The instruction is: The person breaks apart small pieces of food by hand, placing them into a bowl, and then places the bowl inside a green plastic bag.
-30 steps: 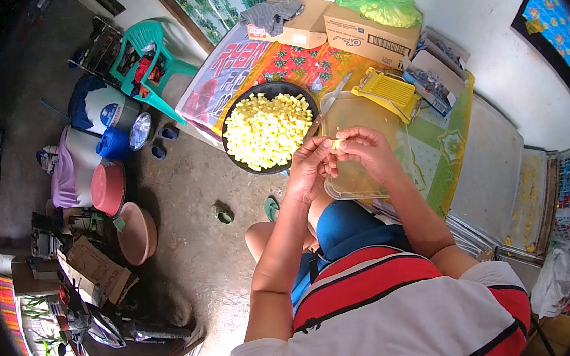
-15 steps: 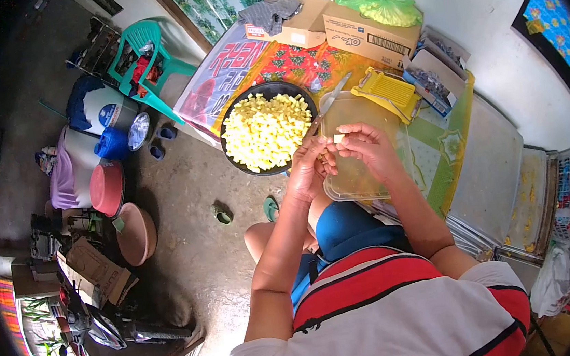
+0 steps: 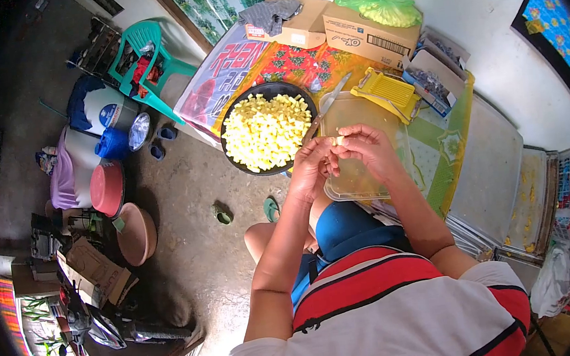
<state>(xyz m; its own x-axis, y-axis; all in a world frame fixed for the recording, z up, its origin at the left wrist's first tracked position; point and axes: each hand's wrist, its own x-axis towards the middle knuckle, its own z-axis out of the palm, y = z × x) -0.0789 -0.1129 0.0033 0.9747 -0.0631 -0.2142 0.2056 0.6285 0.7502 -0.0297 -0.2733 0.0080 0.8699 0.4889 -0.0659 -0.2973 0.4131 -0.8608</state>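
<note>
Over the near part of a clear plastic lid or tray (image 3: pixel 361 183), my two hands meet at the fingertips. A small pale yellow cube (image 3: pixel 339 140) sits between them. My right hand (image 3: pixel 369 149) is closed in a pinch on the cube. My left hand (image 3: pixel 312 165) has its thumb and fingers closed against the cube's other side. Just left of the hands stands a round black pan (image 3: pixel 227 147) heaped with pale yellow cubes (image 3: pixel 267 130). A knife (image 3: pixel 332 99) lies between pan and tray, its handle toward my left hand.
A yellow slicer (image 3: pixel 385 93) lies behind the tray, beside a box of small packets (image 3: pixel 432 81). Cardboard boxes (image 3: pixel 364 36) with a green plastic bag (image 3: pixel 378 4) stand at the table's back. A green chair (image 3: pixel 141 41), basins (image 3: pixel 136 233) and slippers (image 3: pixel 271 209) are on the floor to the left.
My left fingertips have come up against the cube, and less of it shows now. My right hand has shifted very slightly. The pan, knife and tray have stayed put.
</note>
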